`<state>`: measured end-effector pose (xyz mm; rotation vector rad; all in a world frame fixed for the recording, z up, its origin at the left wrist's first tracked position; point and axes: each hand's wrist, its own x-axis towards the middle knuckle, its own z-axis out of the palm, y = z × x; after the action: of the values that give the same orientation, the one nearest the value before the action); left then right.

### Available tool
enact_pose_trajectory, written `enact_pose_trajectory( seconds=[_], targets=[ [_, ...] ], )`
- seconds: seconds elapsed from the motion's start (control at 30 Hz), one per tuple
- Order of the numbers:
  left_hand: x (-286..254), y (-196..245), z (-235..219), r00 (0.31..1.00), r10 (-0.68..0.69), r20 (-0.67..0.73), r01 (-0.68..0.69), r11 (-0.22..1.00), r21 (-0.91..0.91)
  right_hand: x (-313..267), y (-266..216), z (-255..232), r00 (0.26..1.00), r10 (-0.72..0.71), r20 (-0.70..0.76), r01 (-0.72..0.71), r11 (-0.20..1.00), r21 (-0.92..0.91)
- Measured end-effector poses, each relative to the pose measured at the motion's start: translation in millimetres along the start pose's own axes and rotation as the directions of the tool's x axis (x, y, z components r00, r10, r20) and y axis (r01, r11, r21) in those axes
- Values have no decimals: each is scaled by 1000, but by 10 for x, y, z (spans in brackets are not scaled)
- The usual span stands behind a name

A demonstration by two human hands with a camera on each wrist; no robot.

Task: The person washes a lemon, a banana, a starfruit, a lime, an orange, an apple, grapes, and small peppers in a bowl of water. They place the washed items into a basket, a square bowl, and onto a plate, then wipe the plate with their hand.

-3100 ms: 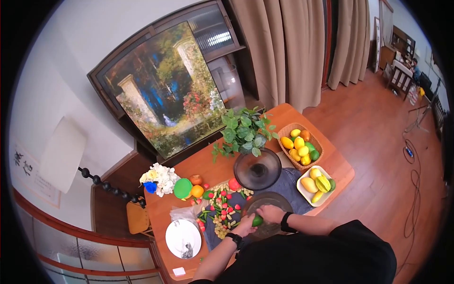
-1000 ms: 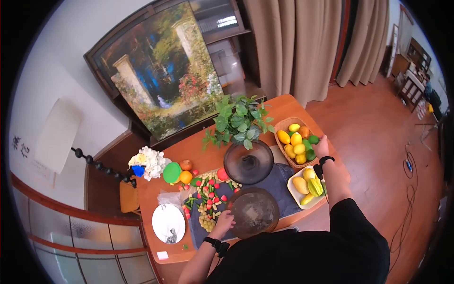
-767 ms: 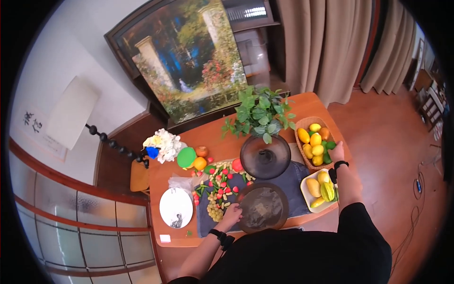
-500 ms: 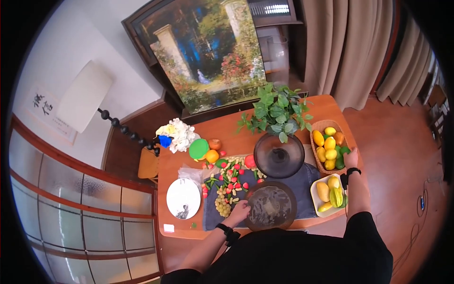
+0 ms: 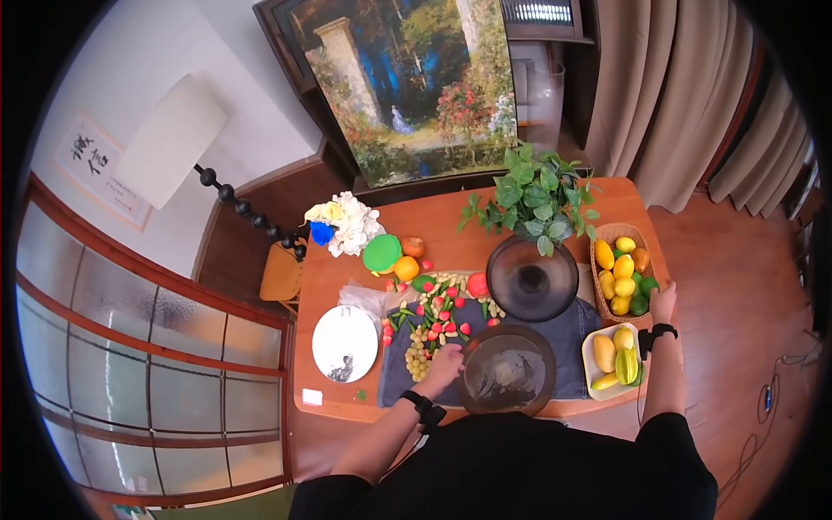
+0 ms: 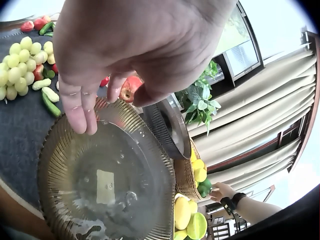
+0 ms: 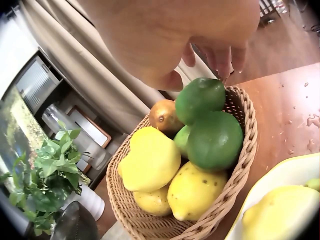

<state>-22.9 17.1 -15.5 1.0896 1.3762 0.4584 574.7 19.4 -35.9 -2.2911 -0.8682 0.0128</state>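
In the head view my left hand point(image 5: 444, 366) is at the left side of a ribbed glass bowl point(image 5: 507, 373) with water in it. The left wrist view has its wet fingers point(image 6: 80, 112) pointing loosely down over the bowl's rim. My right hand point(image 7: 180, 40) hovers at the edge of a wicker basket point(image 7: 245, 160), fingers loosely bent and nothing in them. Right below its fingertips a green lime point(image 7: 200, 100) rests on a larger green fruit point(image 7: 215, 142). Lemons point(image 7: 197, 190) and a brownish fruit point(image 7: 164, 116) fill the rest of the basket.
A cream tray point(image 5: 591, 368) holds mangoes and a star fruit. A dark glass stand point(image 5: 511, 295) and leafy plant point(image 5: 542, 195) are behind the bowl. Grapes point(image 5: 418, 355), strawberries and peppers lie left, beside a white plate point(image 5: 345, 345). Water drops dot the table point(image 7: 285, 110).
Both hands were at the bowl with a green fruit; my right hand has since moved right to the basket. My left hand stays by the bowl's rim. The head view has turned left.
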Motion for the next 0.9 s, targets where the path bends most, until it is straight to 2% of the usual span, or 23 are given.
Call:
enact_pose_trajectory(
  seconds=[0.03, 0.1, 0.13, 0.17, 0.2, 0.23, 0.3, 0.33, 0.4, 0.47, 0.53, 0.6, 0.67, 0.73, 0.8, 0.87, 0.9],
  targets=[
    [27, 9, -45, 998, 17, -67, -19, 999, -33, -47, -43, -39, 1000, -1, 0, 1, 1000, -4],
    [126, -112, -194, 982, 55, -183, -67, 996, -58, -247, -174, -125, 994, -104, -28, 106, 987, 118],
    [209, -227, -318, 982, 49, -181, -61, 996, -62, -414, -309, -179, 994, -105, -24, 107, 988, 112],
    [285, -325, -455, 943, 187, -275, -128, 967, 219, -625, -454, -227, 989, -145, -3, 142, 960, 243],
    [314, -373, -556, 884, 341, -319, -155, 859, 488, -854, -602, -265, 982, -186, 12, 169, 914, 370],
    [255, -329, -614, 887, 337, -314, -155, 860, 486, -1097, -732, -286, 972, -230, 47, 198, 911, 360],
    [78, -133, -676, 841, 336, -423, 116, 653, 749, -1636, -1039, -358, 939, -330, 94, 285, 904, 319],
    [62, -113, -678, 845, 340, -412, 105, 651, 752, -1889, -1205, -398, 916, -387, 107, 345, 894, 286],
    [43, -120, -678, 865, 163, -475, 265, 654, 708, -2287, -1434, -419, 882, -391, 263, 271, 878, 394],
    [137, -330, -696, 874, 160, -459, 253, 656, 711, -2580, -1477, -346, 832, -447, 329, 316, 868, 382],
    [167, -454, -705, 918, 54, -394, 274, 632, 725, -2790, -1683, -449, 773, -491, 401, 280, 832, 479],
    [220, -601, -713, 932, 24, -362, 246, 693, 678, -2924, -1822, -510, 730, -544, 414, 324, 809, 490],
    [265, -639, -727, 936, 30, -351, 227, 711, 665, -3010, -1897, -532, 735, -487, 472, 206, 823, 529],
    [316, -645, -794, 941, -22, -337, 231, 769, 596, -3053, -1935, -513, 748, -476, 462, 198, 826, 528],
    [340, -613, -842, 933, -68, -353, 271, 777, 568, -3075, -1980, -487, 755, -469, 459, 191, 826, 530],
    [382, -703, -922, 936, -73, -344, 260, 802, 537, -3094, -2011, -475, 719, -503, 481, 241, 828, 506],
    [369, -690, -947, 943, -103, -316, 243, 861, 446, -3119, -2033, -471, 711, -480, 513, 200, 838, 507]
  ],
)
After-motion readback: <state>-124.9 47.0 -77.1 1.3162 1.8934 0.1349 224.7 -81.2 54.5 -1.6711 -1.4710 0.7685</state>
